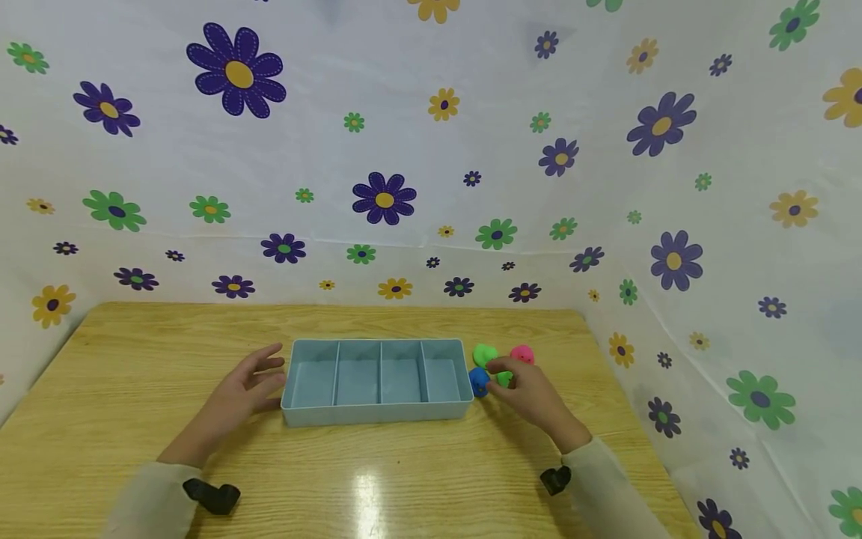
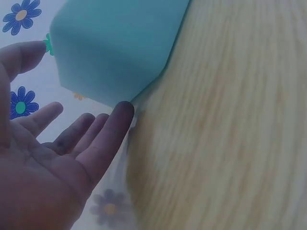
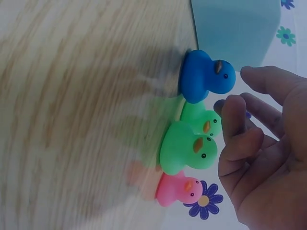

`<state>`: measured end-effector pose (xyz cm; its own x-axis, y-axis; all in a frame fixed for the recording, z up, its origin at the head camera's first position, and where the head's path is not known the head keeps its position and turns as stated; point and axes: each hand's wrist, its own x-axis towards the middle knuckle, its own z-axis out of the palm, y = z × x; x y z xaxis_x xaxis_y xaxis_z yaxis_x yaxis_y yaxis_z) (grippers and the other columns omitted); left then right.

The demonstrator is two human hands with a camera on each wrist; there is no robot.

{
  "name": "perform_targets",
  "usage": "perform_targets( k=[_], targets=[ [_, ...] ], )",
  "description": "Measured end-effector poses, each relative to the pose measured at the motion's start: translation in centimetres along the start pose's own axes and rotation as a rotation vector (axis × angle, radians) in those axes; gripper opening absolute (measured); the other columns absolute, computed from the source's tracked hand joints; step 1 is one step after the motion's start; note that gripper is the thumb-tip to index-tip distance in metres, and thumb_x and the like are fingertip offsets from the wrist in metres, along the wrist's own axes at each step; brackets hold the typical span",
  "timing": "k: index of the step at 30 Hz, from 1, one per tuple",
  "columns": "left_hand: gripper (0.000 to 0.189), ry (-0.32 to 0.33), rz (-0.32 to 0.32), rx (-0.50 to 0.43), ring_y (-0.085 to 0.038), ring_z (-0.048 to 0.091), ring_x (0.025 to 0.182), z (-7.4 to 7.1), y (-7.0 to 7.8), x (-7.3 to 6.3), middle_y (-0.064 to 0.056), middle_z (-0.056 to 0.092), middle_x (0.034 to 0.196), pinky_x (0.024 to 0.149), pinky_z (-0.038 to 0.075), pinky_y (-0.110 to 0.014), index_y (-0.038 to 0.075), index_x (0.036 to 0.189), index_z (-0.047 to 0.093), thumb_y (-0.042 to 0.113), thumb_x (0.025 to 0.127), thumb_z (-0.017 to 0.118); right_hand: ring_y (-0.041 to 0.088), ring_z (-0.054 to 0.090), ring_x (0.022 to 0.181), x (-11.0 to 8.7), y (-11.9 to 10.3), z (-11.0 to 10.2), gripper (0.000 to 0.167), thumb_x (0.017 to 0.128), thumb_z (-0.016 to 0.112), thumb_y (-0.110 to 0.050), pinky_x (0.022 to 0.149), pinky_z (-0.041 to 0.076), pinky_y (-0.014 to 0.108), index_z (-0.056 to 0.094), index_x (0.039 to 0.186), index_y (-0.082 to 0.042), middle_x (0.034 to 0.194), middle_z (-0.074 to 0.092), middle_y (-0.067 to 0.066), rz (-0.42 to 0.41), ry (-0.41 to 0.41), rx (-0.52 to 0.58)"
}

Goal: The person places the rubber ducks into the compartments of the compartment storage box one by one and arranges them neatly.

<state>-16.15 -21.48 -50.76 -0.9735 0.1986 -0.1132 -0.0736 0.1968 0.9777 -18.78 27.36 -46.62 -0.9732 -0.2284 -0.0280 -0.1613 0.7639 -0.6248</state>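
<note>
A light blue tray (image 1: 377, 414) with several compartments in a row stands on the table. Beside its left end is my left hand (image 1: 245, 391), palm turned to the tray and fingers spread; a fingertip comes close to the tray's bottom corner in the left wrist view, and contact is unclear. My right hand (image 1: 533, 395) hovers by a blue rubber duck (image 3: 199, 76) at the tray's right end, thumb and fingers apart near the duck's head, holding nothing. Two green rubber ducks, one nearer (image 3: 184, 146) and one partly covered (image 3: 194, 115), and a pink rubber duck (image 3: 177, 189) sit beyond it.
The wooden table (image 1: 323, 479) ends against a white flower-print cloth (image 1: 310, 150) at the back and right. Black wrist devices, left (image 1: 212, 496) and right (image 1: 556, 480), sit at the sleeve cuffs.
</note>
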Motion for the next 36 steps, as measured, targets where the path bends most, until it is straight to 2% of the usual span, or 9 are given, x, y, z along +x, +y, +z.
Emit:
perform_targets(
  k=[6,10,13,20,31,36],
  targets=[
    [0.067,-0.021,0.005,0.004,-0.048,0.043,0.141,0.4,-0.4,-0.2,-0.026,0.035,0.158,0.094,0.060,-0.041,0.011,0.163,0.028,0.033,0.107,0.058,0.015,0.051,0.070,0.1,0.0,0.5,0.027,0.096,0.075,-0.014,0.061,0.048,0.026,0.071,0.121,-0.007,0.116,0.072,0.006,-0.010,-0.008,-0.004],
    [0.066,-0.034,-0.019,-0.010,-0.049,0.041,0.142,0.5,-0.6,-0.1,-0.025,0.034,0.160,0.096,0.059,-0.045,0.013,0.163,0.029,0.033,0.107,0.058,0.015,0.052,0.074,0.3,-0.1,0.7,0.025,0.095,0.075,-0.012,0.065,0.049,0.027,0.071,0.120,-0.007,0.114,0.072,0.005,-0.014,-0.007,-0.015],
    [0.066,-0.044,-0.032,-0.038,-0.048,0.040,0.143,0.5,-0.9,0.0,-0.024,0.034,0.160,0.096,0.059,-0.044,0.014,0.163,0.029,0.034,0.107,0.059,0.015,0.054,0.079,0.4,-0.2,0.8,0.024,0.095,0.076,-0.012,0.071,0.050,0.028,0.072,0.118,-0.007,0.113,0.072,0.004,-0.012,0.001,-0.044],
    [0.064,-0.043,-0.041,-0.063,-0.049,0.042,0.141,0.4,-1.4,0.0,-0.025,0.037,0.158,0.094,0.060,-0.042,0.008,0.160,0.033,0.032,0.107,0.060,0.016,0.055,0.084,0.5,-0.4,1.1,0.024,0.094,0.076,-0.012,0.077,0.052,0.032,0.073,0.118,-0.007,0.113,0.072,0.004,0.009,0.000,-0.092],
    [0.067,-0.036,-0.073,-0.089,-0.047,0.040,0.144,0.3,-1.5,-0.1,-0.023,0.036,0.160,0.097,0.058,-0.046,0.011,0.161,0.033,0.038,0.106,0.060,0.014,0.055,0.080,0.6,-0.3,1.6,0.024,0.093,0.078,-0.013,0.074,0.052,0.032,0.073,0.116,-0.007,0.114,0.074,0.005,-0.009,0.030,-0.136],
    [0.068,-0.040,-0.082,-0.094,-0.047,0.039,0.144,0.4,-1.4,-0.3,-0.022,0.035,0.161,0.098,0.058,-0.046,0.012,0.162,0.032,0.038,0.106,0.060,0.015,0.060,0.086,0.5,-0.1,1.8,0.023,0.093,0.078,-0.015,0.080,0.056,0.038,0.074,0.114,-0.007,0.114,0.075,0.005,-0.017,0.052,-0.135]
  ],
)
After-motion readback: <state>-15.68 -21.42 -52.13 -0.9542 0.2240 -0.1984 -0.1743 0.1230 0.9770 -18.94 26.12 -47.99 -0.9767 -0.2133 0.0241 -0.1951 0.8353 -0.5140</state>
